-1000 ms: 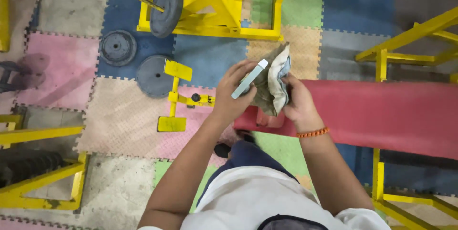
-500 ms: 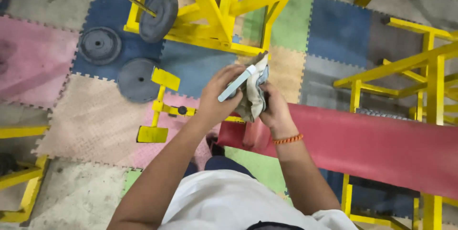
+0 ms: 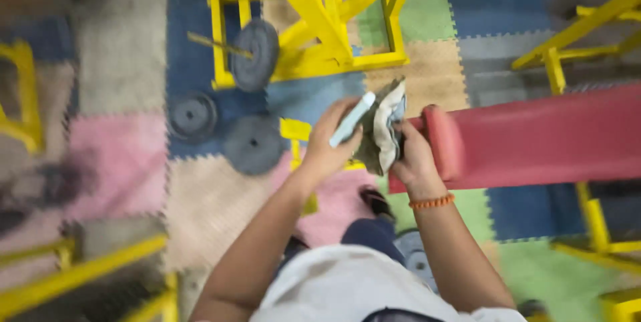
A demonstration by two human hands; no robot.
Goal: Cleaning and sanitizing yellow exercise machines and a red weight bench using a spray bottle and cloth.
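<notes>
A: Left hand (image 3: 328, 148) grasps pale flat phone (image 3: 352, 120), tilted toward one o'clock. Right hand (image 3: 414, 155) bunches grey cloth (image 3: 382, 128) against it, at red bench's (image 3: 534, 138) nine o'clock end.

B: Best firm grip, cloth flat, light strokes.

The scene is evenly and fairly brightly lit from overhead, with saturated colours and no hard glare. Shadows are soft and short; a diffuse dark patch lies on the pink floor mat (image 3: 117, 162) at the left. Motion blur smears the whole frame, strongest toward the left and bottom edges, where the yellow frame bars (image 3: 80, 275) turn into streaks. The centre is sharper: the left hand (image 3: 327, 145), the right hand (image 3: 414, 158) and the grey cloth (image 3: 384, 132) between them keep readable outlines, though their fine texture is softened. The red padded bench (image 3: 534, 138) shows a dull sheen.
</notes>
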